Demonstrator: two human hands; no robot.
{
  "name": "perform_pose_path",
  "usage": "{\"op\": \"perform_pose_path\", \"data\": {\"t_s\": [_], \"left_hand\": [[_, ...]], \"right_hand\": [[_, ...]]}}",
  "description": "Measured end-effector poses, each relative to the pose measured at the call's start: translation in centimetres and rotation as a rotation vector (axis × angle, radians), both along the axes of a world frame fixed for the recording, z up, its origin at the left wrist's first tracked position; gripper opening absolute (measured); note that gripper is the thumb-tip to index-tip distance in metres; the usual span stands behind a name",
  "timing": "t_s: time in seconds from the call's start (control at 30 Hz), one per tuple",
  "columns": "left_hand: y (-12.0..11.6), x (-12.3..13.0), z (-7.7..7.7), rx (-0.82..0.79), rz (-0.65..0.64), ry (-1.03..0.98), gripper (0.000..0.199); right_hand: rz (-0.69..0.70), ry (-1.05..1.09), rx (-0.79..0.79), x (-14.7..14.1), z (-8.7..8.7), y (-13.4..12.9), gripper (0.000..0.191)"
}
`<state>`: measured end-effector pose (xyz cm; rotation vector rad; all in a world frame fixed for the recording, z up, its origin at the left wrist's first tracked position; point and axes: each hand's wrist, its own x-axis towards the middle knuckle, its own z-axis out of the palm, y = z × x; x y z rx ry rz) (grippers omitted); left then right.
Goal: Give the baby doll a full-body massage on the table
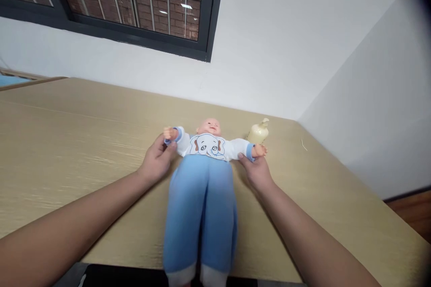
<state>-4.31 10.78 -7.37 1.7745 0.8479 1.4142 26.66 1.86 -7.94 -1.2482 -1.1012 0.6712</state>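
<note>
A baby doll [207, 175] lies on its back on the wooden table, head toward the wall and legs toward me. It wears a white top with an elephant print and light blue trousers with pale cuffs. My left hand [158, 157] is closed around the doll's arm on the left, at the blue sleeve cuff. On the other side, my right hand [256, 169] grips the doll's other arm near its cuff. Both doll arms are spread out sideways. The doll's feet are mostly cut off at the lower edge of the view.
Behind the doll's arm on the right stands a cream pump bottle [258, 132]. A thin pale strand [304, 144] lies farther right on the table [84, 143]. The table meets a white wall [269, 54] below a dark-framed barred window [134, 31].
</note>
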Motion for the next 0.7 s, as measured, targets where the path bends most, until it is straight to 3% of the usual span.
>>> {"op": "perform_pose_path", "data": {"t_s": [0.1, 0.33, 0.53, 0.7], "left_hand": [[-1.6, 0.0, 1.1, 0.171, -0.005, 0.298, 0.045], [-2.3, 0.1, 1.9, 0.471, -0.087, 0.623, 0.050], [-1.8, -0.1, 2.3, 0.415, -0.167, 0.693, 0.052], [-1.8, -0.1, 2.2, 0.388, -0.164, 0.695, 0.052]], "right_hand": [[-0.051, -0.400, 0.031, -1.0, 0.8, -0.9, 0.040], [0.055, -0.852, 0.119, -2.1, 0.7, -1.7, 0.077], [0.169, -0.977, 0.123, -2.0, 1.0, -1.9, 0.088], [0.185, -0.950, 0.102, -2.0, 1.1, -1.8, 0.086]]}}
